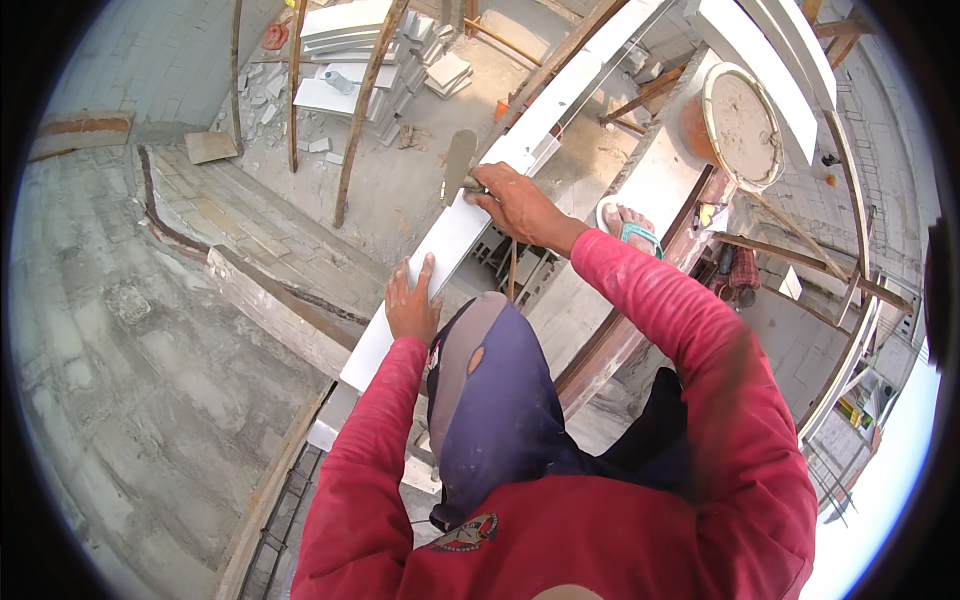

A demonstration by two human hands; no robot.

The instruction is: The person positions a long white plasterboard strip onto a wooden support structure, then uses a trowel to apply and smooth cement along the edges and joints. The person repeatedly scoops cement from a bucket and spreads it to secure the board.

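My left hand (412,300) lies flat with fingers spread on a long white tile (455,235) that runs diagonally up to the right. At the tile's upper part, my right hand (515,205) grips the handle of a trowel (459,160) whose grey, mortar-smeared blade points away from me. Both arms wear red sleeves. A dark cloth (495,390) hangs from my face over my chest and hides what lies below it.
An orange bucket (735,125) of grey mortar stands on a plank at the upper right, near a sandalled foot (628,228). Stacked white tiles (345,45) and broken pieces lie far below. Wooden poles (365,110) and planks cross the drop; a rough cement wall (130,350) fills the left.
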